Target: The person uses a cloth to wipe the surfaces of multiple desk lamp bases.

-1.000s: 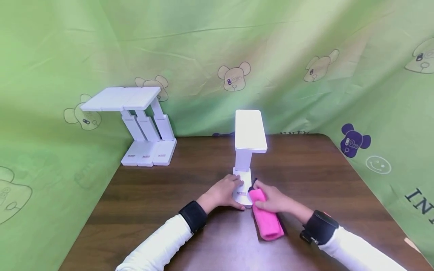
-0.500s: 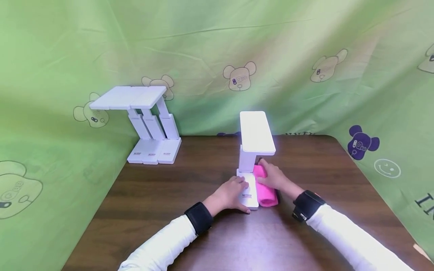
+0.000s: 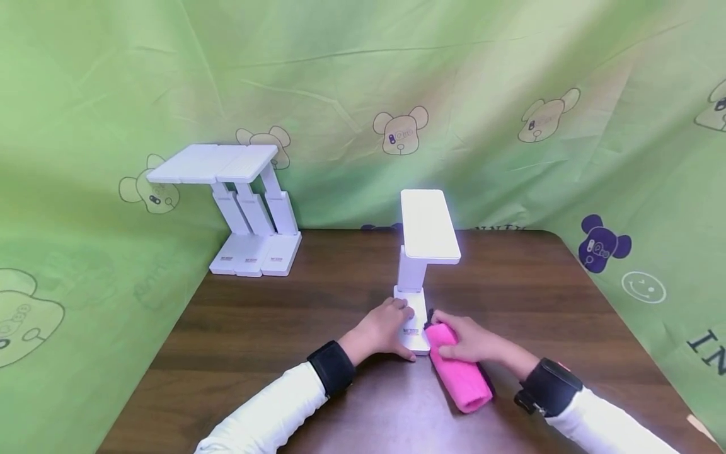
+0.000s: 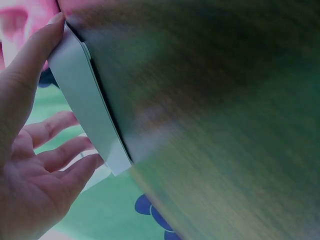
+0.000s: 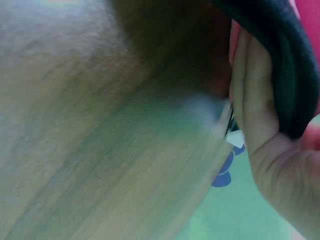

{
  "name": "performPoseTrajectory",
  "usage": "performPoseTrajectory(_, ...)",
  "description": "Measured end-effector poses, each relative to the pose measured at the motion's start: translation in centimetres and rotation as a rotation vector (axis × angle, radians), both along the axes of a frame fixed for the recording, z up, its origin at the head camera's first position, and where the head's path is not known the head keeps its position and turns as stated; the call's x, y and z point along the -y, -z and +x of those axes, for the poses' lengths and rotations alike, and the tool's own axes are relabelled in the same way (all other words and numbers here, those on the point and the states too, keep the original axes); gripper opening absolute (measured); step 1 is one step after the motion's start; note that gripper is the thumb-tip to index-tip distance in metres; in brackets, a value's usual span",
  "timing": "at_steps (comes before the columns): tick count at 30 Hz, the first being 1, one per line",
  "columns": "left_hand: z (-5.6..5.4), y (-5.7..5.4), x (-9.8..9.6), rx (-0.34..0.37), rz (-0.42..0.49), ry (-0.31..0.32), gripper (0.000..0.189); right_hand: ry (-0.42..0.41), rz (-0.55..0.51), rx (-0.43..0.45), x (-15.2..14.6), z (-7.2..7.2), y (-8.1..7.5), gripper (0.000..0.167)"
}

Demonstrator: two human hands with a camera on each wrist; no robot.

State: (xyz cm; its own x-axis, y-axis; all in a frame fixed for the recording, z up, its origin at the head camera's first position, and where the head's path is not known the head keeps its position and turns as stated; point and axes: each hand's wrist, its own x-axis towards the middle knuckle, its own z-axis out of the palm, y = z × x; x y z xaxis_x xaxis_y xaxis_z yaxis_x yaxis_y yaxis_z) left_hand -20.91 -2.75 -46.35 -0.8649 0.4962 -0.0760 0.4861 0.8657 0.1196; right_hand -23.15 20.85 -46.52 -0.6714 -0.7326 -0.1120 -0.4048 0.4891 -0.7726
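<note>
A white desk lamp (image 3: 429,227) with a lit, flat head stands near the middle of the table. My left hand (image 3: 379,329) holds its base (image 3: 418,340), thumb at the front corner and fingers over the left side and top. In the left wrist view, the base's side (image 4: 90,100) lies between thumb and fingers. To the right, my right hand (image 3: 467,340) grips a rolled pink cloth (image 3: 462,381) with a dark underside, its far end right at the base's right edge. The right wrist view shows the fingers (image 5: 257,95) tucked under the cloth's dark layer (image 5: 292,75).
Three similar white lamps (image 3: 255,252) stand side by side at the table's back left, heads in a row. The brown wooden table (image 3: 340,265) ends at a green curtain (image 3: 317,75) with printed bears, which also hangs along both sides.
The right hand slid the cloth forward along the base's right side, then drew it back toward the front edge. My left hand has stayed on the base.
</note>
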Motion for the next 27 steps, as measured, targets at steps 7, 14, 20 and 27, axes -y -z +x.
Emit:
performPoseTrajectory(7, -0.1, -0.4, -0.3, 0.002, -0.016, 0.005, 0.092, 0.419, -0.061, -0.153, 1.1, -3.7, 0.5, 0.050)
performPoseTrajectory(14, 0.0, -0.4, -0.6, 0.025, -0.031, 0.021, 0.091, 0.420, -0.029, -0.277, 2.1, -5.4, 0.9, 0.052)
performPoseTrajectory(20, -0.1, -0.5, -0.4, 0.009, -0.051, 0.019, 0.093, 0.130, -0.007, -0.238, 1.5, -3.5, 0.2, 0.037)
performPoseTrajectory(27, 0.0, -0.5, -0.3, 0.000, -0.048, 0.008, 0.093, -0.140, 0.019, -0.050, -0.8, 0.1, -0.8, 0.035)
